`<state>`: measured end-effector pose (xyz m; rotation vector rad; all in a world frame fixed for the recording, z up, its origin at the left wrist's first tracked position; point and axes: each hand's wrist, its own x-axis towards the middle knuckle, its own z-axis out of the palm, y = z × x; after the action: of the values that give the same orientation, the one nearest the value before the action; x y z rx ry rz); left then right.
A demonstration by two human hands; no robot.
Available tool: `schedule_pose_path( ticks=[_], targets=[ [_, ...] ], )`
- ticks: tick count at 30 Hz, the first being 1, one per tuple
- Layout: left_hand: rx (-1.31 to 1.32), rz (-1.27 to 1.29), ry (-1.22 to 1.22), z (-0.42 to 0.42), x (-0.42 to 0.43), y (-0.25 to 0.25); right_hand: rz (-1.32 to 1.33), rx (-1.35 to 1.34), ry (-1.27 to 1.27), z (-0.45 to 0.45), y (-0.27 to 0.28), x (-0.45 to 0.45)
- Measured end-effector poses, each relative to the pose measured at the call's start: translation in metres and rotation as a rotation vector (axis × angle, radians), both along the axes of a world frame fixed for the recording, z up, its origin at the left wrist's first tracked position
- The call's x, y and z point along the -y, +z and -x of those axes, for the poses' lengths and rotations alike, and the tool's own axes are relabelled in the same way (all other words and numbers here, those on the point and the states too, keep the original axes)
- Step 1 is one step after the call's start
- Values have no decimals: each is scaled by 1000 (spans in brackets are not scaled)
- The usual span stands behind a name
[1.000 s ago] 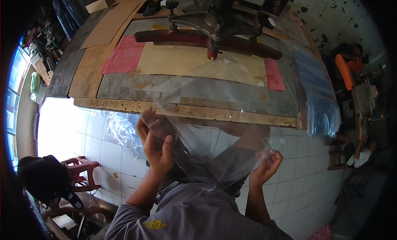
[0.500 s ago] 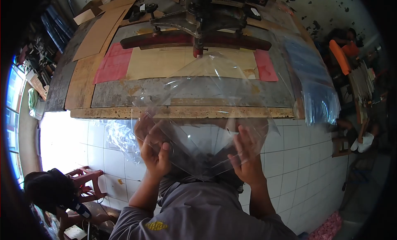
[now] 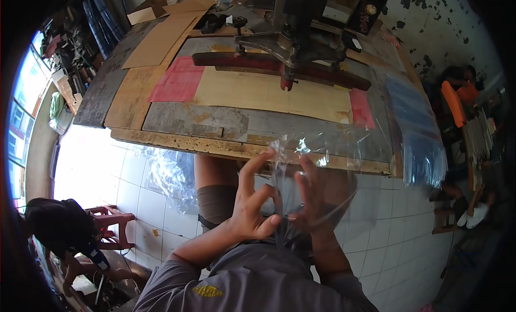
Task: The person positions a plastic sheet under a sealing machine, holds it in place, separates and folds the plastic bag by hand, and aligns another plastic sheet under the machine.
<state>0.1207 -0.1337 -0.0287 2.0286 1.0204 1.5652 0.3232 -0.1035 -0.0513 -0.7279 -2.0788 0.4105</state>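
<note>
A clear plastic sheet hangs creased in front of my body at the table's front edge, its left side gathered into upright folds. Beside those folds is my left hand, fingers spread and curved, fingertips close to or touching the plastic. My right hand grips the sheet low down, partly seen through it, with some fingers pointing up. Beyond them on the table lies a long yellow strip with a pink piece at its left end and another pink piece at its right.
Above the strip is a press with a dark red bar. A stack of clear bluish plastic overhangs the table's right edge. Cardboard lies at left. Crumpled plastic is below. One person sits lower left near a red stool.
The view has turned, so the table appears tilted. The sheet, earlier spread wide between both hands, is now gathered and shifted right. My left hand has come closer to my right.
</note>
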Motion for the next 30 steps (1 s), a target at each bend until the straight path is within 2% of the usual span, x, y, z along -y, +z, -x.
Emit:
schedule_pose_path(
  ticks=[3, 4, 7, 8, 10, 14, 17, 20, 23, 27, 30],
  targets=[
    [289, -73, 102, -2, -14, -1, 139, -145, 67, -6, 3, 7],
    [193, -117, 112, 4, -20, 2, 110, -134, 61, -4, 10, 9],
    [259, 10, -57, -2, -27, 21, 53, -106, 90, 4, 36, 15],
    [109, -73, -65, 2, -35, 24, 41, -57, 54, 3, 36, 16],
    [40, -49, -45, 2, -37, 23, 19, 84, -69, -3, 27, 21],
    [59, 42, -45, -4, -32, 31, -310, 199, -261, 5, 27, 14],
    [24, -8, 33, 1, -30, 35, -86, 358, -303, 16, 51, 10],
    [11, 78, 59, 3, -32, 30, 38, 268, -279, 13, 20, 2],
    [-34, 68, 50, 0, -35, 19, -143, 263, -254, 21, 20, -3],
    [52, 71, 58, -5, -33, 17, 243, -129, 72, 36, 11, -8],
    [76, 106, 26, -1, -31, 18, 208, -290, 274, 42, 1, -10]
  ],
)
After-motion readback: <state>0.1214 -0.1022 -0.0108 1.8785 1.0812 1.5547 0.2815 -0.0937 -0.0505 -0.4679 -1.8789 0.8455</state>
